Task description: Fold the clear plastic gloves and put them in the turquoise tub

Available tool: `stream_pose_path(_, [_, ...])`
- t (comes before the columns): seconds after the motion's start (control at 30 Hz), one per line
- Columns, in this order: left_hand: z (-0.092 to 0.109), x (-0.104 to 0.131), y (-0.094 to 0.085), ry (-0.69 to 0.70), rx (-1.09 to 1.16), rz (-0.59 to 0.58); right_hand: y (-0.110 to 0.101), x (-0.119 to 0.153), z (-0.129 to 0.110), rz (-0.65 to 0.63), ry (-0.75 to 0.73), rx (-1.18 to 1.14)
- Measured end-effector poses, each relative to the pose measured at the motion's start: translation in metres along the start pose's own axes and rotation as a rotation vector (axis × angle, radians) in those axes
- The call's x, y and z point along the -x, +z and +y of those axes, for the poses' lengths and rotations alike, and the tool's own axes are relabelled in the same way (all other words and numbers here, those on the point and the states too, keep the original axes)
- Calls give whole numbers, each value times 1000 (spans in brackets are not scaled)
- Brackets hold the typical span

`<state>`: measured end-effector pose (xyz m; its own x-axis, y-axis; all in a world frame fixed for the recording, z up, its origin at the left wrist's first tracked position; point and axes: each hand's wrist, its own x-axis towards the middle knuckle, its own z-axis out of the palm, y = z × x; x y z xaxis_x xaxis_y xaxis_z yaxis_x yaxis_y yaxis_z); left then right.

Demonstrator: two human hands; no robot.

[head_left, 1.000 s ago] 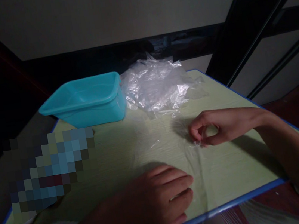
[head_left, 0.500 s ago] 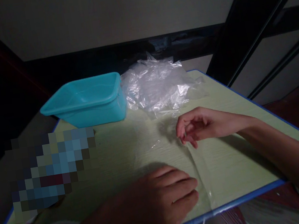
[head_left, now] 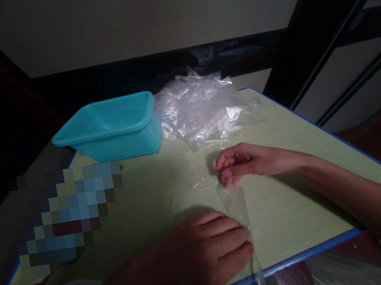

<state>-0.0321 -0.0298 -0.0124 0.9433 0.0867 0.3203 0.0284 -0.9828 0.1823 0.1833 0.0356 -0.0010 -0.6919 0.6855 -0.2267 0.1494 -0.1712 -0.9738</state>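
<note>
A thin clear plastic bag (head_left: 236,207) lies on the table near its front edge, with one end hanging over. My right hand (head_left: 242,162) pinches the bag's upper corner between thumb and fingers, just off the tabletop. Lower down, my left hand (head_left: 213,249) rests palm down across the plastic, fingers stretched out side by side, pressing it against the table. Its thumb is hidden. Beyond both hands sits a crumpled heap of clear plastic bags (head_left: 202,107).
A turquoise plastic basin (head_left: 119,146) stands at the back left of the pale table (head_left: 290,223), which has a blue rim. At the left edge lies a blurred-out blue item (head_left: 86,195). A wall panel (head_left: 141,15) rises behind.
My right hand has moved slightly left, drawing the bag's side edge over with it. The left hand has stayed in place.
</note>
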Motion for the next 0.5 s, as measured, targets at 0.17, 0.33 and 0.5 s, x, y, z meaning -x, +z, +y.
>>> stream_pose_path(0.17, [2,-2,-3,14,4,-23,0,0,-1,10,6,14])
stream_pose_path(0.33, [3,-2,-2,42,-33,-17,0,0,-1,11,1,26])
stream_pose_path(0.5, [6,-2,0,61,-51,15,0,0,-2,19,-11,28])
